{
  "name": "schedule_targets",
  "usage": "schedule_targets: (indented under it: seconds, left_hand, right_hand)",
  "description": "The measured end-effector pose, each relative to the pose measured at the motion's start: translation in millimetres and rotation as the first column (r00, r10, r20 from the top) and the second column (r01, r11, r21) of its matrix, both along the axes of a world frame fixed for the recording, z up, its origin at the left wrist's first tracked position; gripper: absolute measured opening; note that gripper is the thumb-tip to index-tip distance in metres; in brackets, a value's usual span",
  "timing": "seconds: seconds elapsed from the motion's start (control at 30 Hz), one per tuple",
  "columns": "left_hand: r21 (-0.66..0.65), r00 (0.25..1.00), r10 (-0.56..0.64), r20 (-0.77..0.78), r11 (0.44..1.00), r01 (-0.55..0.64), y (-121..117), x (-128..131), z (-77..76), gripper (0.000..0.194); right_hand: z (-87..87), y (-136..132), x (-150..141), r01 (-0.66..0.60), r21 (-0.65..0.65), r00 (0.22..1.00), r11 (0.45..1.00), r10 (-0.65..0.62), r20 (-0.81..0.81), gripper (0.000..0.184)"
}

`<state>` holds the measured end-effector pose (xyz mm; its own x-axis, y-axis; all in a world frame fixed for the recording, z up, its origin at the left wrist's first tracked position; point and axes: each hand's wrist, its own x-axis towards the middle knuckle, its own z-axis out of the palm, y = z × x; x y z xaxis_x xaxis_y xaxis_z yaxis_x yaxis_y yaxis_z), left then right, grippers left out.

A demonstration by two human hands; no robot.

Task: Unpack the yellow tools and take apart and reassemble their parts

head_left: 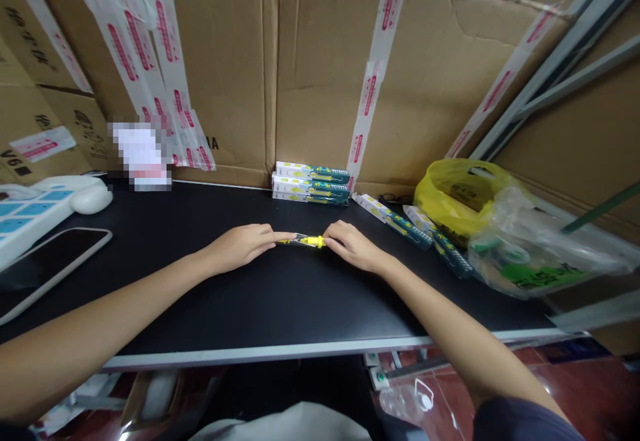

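Left hand (245, 246), right hand (353, 246) pinching slim, glossy yellow tool (314, 242); smooth black tabletop (280, 308).

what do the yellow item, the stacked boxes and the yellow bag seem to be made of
The yellow item looks like smooth, hard plastic, judging by its bright, even colour, though blur leaves that open. The stacked boxes are probably thin printed card with a slight sheen: flat faces, straight folded edges. The yellow bag appears to be thin plastic film, being shiny and creased.

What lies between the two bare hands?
A slim, partly yellow, pen-shaped tool spans the gap, held by the left hand and right hand, as the head view shows.
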<state>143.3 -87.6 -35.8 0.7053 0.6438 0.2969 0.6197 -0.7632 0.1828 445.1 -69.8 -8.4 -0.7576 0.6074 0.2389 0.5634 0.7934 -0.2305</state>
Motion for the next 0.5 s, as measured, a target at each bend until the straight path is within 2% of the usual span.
schedule_targets:
  seconds: [0.2, 0.5]
  left_hand:
    - [-0.006, 1.0, 0.003, -0.004, 1.0, -0.003, -0.1, 0.0, 0.5, 0.042]
    - [-0.003, 1.0, -0.001, 0.003, 1.0, 0.001, 0.3, 0.2, 0.6, 0.042]
  right_hand:
    - [1.4, -1.0, 0.8, -0.006, -0.009, 0.999, 1.0, 0.006, -0.038, 0.018]
    - [-0.8, -0.8, -1.9, -0.023, 0.065, 0.994, 0.998, 0.03, -0.108, 0.008]
